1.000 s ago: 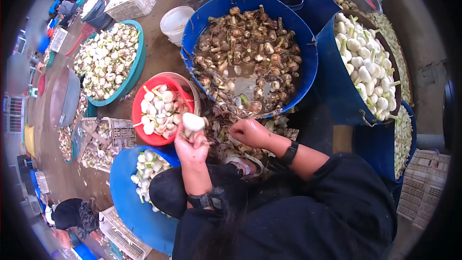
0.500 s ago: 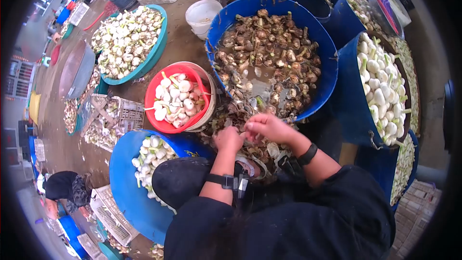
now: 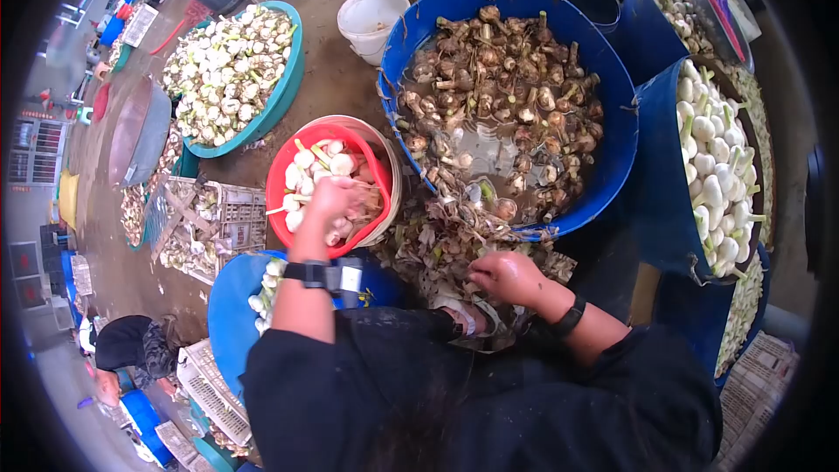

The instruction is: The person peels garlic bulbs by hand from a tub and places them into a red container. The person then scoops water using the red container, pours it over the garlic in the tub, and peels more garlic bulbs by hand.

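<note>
My left hand (image 3: 335, 198) is over the red basin (image 3: 278, 177) of peeled garlic bulbs (image 3: 325, 160). Motion smears its fingers, so whether it holds a bulb does not show. The basin rests in a pale bucket (image 3: 391, 157). My right hand (image 3: 509, 278) is closed, fingers curled in, above a heap of brown garlic skins (image 3: 437, 240); anything within it is hidden. Just beyond stands a large blue tub (image 3: 622, 135) with unpeeled, dirt-brown garlic (image 3: 489, 65) in shallow murky water.
At right, a blue barrel (image 3: 655, 175) is full of white garlic (image 3: 717, 166). Lower left is another blue tub (image 3: 229, 315). A teal basin (image 3: 297, 57) of garlic, a white bucket (image 3: 371, 22) and a crate (image 3: 240, 227) stand on the wet floor. A person (image 3: 131, 350) bends at far left.
My left hand has moved left from the garlic skins to the red basin. My right hand has come down slightly, apart from the left. The view has shifted a little.
</note>
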`<action>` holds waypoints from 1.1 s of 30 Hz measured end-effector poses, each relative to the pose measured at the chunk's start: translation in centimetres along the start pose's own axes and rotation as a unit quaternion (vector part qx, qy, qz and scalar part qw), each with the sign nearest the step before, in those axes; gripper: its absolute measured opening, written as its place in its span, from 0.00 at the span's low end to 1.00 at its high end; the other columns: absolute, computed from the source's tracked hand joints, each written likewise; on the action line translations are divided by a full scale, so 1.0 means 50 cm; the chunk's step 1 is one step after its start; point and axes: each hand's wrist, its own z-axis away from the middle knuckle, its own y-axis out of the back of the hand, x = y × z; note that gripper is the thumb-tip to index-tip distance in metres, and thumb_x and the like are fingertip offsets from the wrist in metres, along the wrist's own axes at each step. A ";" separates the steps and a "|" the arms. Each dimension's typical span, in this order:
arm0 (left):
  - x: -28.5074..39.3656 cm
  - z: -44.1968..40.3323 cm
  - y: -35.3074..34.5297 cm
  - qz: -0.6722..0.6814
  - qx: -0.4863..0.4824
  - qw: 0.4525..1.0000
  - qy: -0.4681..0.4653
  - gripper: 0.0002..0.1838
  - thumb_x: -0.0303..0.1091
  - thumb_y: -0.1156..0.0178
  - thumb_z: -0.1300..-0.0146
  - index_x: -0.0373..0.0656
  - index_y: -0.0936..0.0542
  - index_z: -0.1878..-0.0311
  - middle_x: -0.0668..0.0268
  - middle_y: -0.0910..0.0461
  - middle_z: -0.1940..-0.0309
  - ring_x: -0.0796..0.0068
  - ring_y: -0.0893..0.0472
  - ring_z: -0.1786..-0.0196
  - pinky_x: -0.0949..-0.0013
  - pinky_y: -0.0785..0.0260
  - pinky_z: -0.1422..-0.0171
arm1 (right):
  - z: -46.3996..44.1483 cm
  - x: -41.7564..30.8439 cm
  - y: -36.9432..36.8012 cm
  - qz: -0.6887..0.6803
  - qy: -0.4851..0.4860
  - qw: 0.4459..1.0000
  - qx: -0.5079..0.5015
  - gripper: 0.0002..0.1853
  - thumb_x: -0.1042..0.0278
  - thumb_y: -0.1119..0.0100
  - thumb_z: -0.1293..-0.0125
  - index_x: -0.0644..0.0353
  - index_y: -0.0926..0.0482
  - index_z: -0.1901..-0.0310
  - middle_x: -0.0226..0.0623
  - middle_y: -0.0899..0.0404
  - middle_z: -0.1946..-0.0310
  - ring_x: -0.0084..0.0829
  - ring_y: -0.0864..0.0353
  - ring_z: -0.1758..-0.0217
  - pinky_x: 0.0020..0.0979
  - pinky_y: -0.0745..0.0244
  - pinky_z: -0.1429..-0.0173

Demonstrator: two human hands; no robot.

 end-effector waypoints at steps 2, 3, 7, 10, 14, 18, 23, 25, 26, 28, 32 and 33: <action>0.016 -0.005 0.082 -0.073 0.040 0.995 -0.046 0.06 0.21 0.45 0.45 0.34 0.19 0.68 0.63 0.19 0.76 0.78 0.21 0.75 0.74 0.28 0.72 | -0.014 -0.007 0.015 0.019 0.008 0.994 0.104 0.11 0.61 0.43 0.43 0.56 0.21 0.62 0.41 0.21 0.67 0.45 0.23 0.62 0.43 0.27 0.59; 0.030 -0.002 0.096 -0.121 0.098 0.986 -0.063 0.08 0.23 0.44 0.47 0.35 0.18 0.65 0.60 0.18 0.76 0.73 0.19 0.73 0.70 0.27 0.70 | -0.025 -0.008 0.023 0.043 0.019 0.977 0.209 0.11 0.61 0.43 0.43 0.57 0.21 0.62 0.42 0.21 0.65 0.45 0.23 0.60 0.42 0.27 0.58; -0.020 -0.082 0.082 -0.416 0.017 0.864 -0.282 0.11 0.29 0.43 0.50 0.42 0.18 0.62 0.53 0.19 0.67 0.56 0.19 0.63 0.60 0.28 0.57 | -0.082 0.030 0.022 0.152 0.037 0.953 0.260 0.17 0.54 0.43 0.43 0.59 0.23 0.59 0.44 0.23 0.58 0.44 0.25 0.55 0.41 0.29 0.52; -0.031 -0.115 0.015 -0.536 -0.102 0.788 -0.285 0.13 0.32 0.37 0.58 0.42 0.19 0.65 0.55 0.20 0.68 0.55 0.21 0.62 0.61 0.28 0.55 | -0.108 0.057 -0.019 0.198 -0.044 0.966 0.159 0.29 0.40 0.44 0.45 0.62 0.26 0.57 0.42 0.24 0.59 0.40 0.25 0.55 0.37 0.29 0.51; -0.114 -0.166 -0.028 -0.643 -0.109 0.701 -0.291 0.11 0.33 0.37 0.59 0.43 0.19 0.69 0.54 0.21 0.68 0.56 0.21 0.62 0.61 0.28 0.56 | -0.115 0.045 -0.009 0.183 -0.104 0.971 0.111 0.28 0.39 0.43 0.48 0.59 0.26 0.62 0.38 0.24 0.63 0.38 0.24 0.56 0.37 0.29 0.53; -0.132 -0.150 -0.051 -0.639 -0.018 0.748 -0.178 0.06 0.33 0.41 0.53 0.43 0.18 0.72 0.55 0.20 0.71 0.57 0.20 0.66 0.60 0.27 0.59 | -0.116 0.046 -0.007 0.192 -0.100 0.968 0.127 0.27 0.39 0.42 0.49 0.58 0.26 0.63 0.38 0.23 0.66 0.38 0.24 0.59 0.36 0.29 0.56; -0.130 -0.155 0.036 -0.547 0.000 0.819 -0.172 0.06 0.30 0.45 0.50 0.40 0.20 0.75 0.50 0.22 0.75 0.52 0.21 0.69 0.55 0.29 0.64 | -0.113 0.053 -0.015 0.202 -0.076 0.963 0.164 0.25 0.40 0.40 0.50 0.57 0.25 0.67 0.36 0.24 0.74 0.36 0.23 0.66 0.34 0.30 0.60; -0.091 -0.121 0.101 -0.471 0.034 0.865 -0.169 0.05 0.27 0.45 0.51 0.39 0.21 0.72 0.52 0.21 0.74 0.54 0.21 0.70 0.59 0.29 0.62 | -0.114 0.053 -0.016 0.203 -0.070 0.961 0.174 0.25 0.40 0.39 0.51 0.57 0.25 0.68 0.35 0.25 0.74 0.35 0.23 0.66 0.34 0.30 0.62; -0.080 -0.109 0.129 -0.451 0.061 0.872 -0.182 0.05 0.25 0.44 0.51 0.38 0.21 0.70 0.52 0.21 0.74 0.57 0.20 0.70 0.61 0.29 0.61 | -0.113 0.054 -0.017 0.206 -0.069 0.960 0.177 0.25 0.40 0.39 0.51 0.57 0.25 0.68 0.35 0.25 0.74 0.35 0.23 0.67 0.34 0.30 0.62; -0.054 -0.074 0.177 -0.305 0.039 0.942 -0.137 0.04 0.26 0.42 0.47 0.37 0.21 0.68 0.63 0.20 0.76 0.74 0.22 0.72 0.71 0.31 0.66 | -0.112 0.053 -0.016 0.213 -0.062 0.957 0.188 0.24 0.41 0.39 0.51 0.57 0.26 0.69 0.34 0.25 0.75 0.35 0.23 0.67 0.33 0.30 0.63; -0.010 -0.005 0.210 -0.035 -0.115 0.992 -0.045 0.03 0.28 0.41 0.43 0.39 0.22 0.67 0.73 0.22 0.74 0.86 0.26 0.72 0.79 0.35 0.69 | -0.112 0.055 -0.022 0.219 -0.062 0.955 0.192 0.24 0.41 0.38 0.52 0.56 0.26 0.69 0.34 0.25 0.76 0.34 0.23 0.68 0.33 0.30 0.63; -0.001 0.004 0.211 -0.035 -0.114 0.992 -0.046 0.03 0.28 0.41 0.43 0.39 0.22 0.67 0.73 0.22 0.74 0.86 0.26 0.72 0.79 0.35 0.69 | -0.112 0.055 -0.022 0.219 -0.061 0.955 0.193 0.24 0.41 0.38 0.52 0.56 0.26 0.69 0.34 0.25 0.76 0.34 0.23 0.68 0.33 0.30 0.63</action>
